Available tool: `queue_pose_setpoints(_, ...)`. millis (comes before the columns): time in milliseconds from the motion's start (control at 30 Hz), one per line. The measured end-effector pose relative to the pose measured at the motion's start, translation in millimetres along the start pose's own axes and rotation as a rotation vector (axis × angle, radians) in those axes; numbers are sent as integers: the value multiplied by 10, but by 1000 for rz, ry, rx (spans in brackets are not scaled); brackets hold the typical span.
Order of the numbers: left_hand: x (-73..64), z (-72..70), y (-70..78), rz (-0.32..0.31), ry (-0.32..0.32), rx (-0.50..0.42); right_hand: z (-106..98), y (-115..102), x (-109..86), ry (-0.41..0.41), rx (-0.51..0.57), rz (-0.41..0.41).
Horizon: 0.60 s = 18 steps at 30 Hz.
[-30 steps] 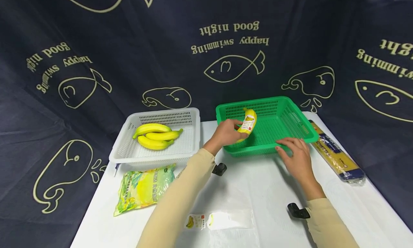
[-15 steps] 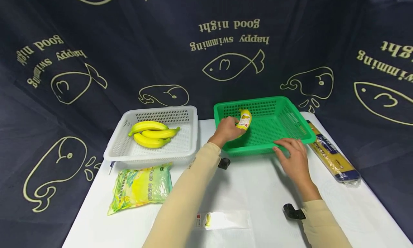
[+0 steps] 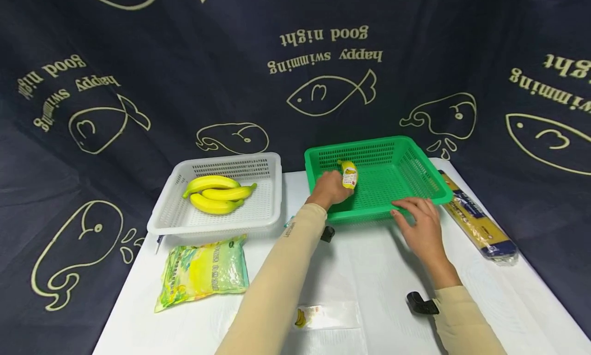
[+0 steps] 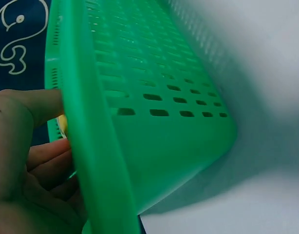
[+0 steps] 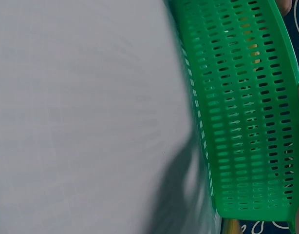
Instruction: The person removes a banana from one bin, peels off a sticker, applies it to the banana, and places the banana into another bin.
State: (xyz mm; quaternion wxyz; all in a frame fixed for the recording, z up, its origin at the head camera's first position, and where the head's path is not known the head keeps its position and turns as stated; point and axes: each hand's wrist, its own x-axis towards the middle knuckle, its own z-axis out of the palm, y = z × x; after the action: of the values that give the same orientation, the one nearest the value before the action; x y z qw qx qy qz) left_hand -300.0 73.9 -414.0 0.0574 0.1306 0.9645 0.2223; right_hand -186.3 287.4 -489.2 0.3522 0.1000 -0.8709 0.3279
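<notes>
In the head view, my left hand [image 3: 332, 187] reaches over the left side of the green basket [image 3: 367, 212] and holds a yellow banana [image 3: 349, 175] with a printed label on it. The banana is low inside the basket, its lower end hidden by the fingers. Seen from the left wrist, thumb and fingers of that hand bend behind the green rim [image 4: 98, 146], where a sliver of banana shows. My right hand [image 3: 421, 227] has its fingertips at the basket's near rim, fingers loosely extended. The right wrist view shows mainly the basket's slotted wall [image 5: 237, 112].
A white basket [image 3: 212, 230] at the left bears three bananas [image 3: 214, 204]. Before it lies a yellow-green plastic packet [image 3: 203, 273]. A long gold-and-blue package [image 3: 480, 221] lies right of the green basket. Near the front is a clear strip with banana labels [image 3: 328, 316].
My left hand has lowered the labelled banana further into the left part of the green basket. The head view has shifted slightly. My right hand stays at the near rim.
</notes>
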Motion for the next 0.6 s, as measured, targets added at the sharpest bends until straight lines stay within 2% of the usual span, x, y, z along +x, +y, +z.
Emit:
queue_pose_setpoints(100,17,53,29,2,-9,61,-26,14,-15,1,2,5)
queue_pose_setpoints(267,29,64,-5,53,-28,233,-3,-16,-3,2,3,6)
queue_pose_setpoints(367,25,83,-9,61,-44,313,-11,-24,-11,-6,2,7)
queue_pose_setpoints(500,34,109,-21,71,-68,386,-14,-26,-9,-3,0,4)
queue_pose_setpoints(600,44,120,-36,91,-96,408,-2,-25,-9,7,0,3)
